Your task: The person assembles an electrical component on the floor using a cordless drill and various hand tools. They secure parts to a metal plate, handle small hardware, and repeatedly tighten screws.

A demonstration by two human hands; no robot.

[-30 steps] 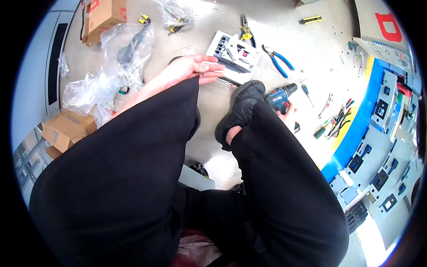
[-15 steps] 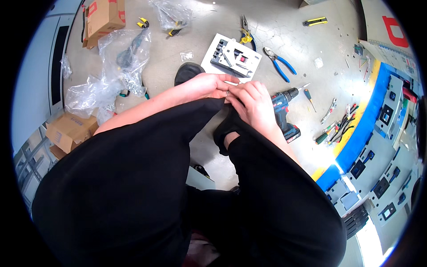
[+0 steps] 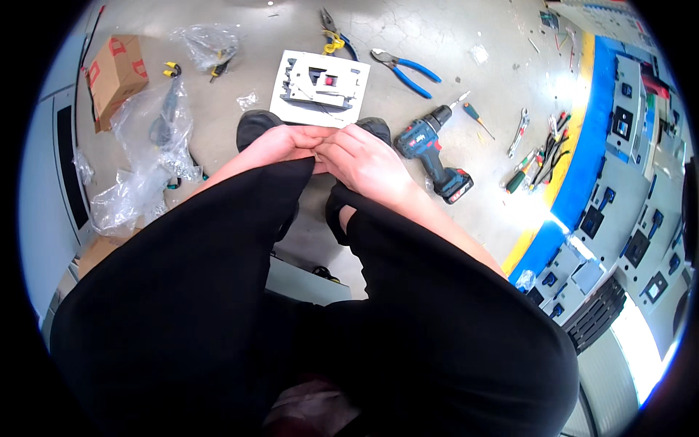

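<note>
My left hand [image 3: 285,144] and my right hand [image 3: 362,162] meet between my knees, fingers closed and pressed together. Whatever they pinch is hidden or too small to make out. Just beyond them on the floor lies a white plate [image 3: 285,111] bearing a white and dark grey device [image 3: 328,82] with a red spot in its middle. A blue and black cordless drill [image 3: 429,143] rests to the right of my right hand. Past the plate are long-nose pliers [image 3: 338,33] with yellow wire round them, and blue-handled cable cutters [image 3: 405,71].
Clear plastic bags [image 3: 149,146] and a cardboard box [image 3: 118,76] lie at the left. A screwdriver [image 3: 478,121], an adjustable wrench [image 3: 518,132] and several hand tools [image 3: 542,160] sit at the right, beside a blue and yellow edge [image 3: 582,138]. Grey cabinet panels [image 3: 611,197] stand beyond it.
The view has shifted, so the floor things appear further left and slightly higher. My hands stay together, and the left fingers are now more curled in beside the right ones.
</note>
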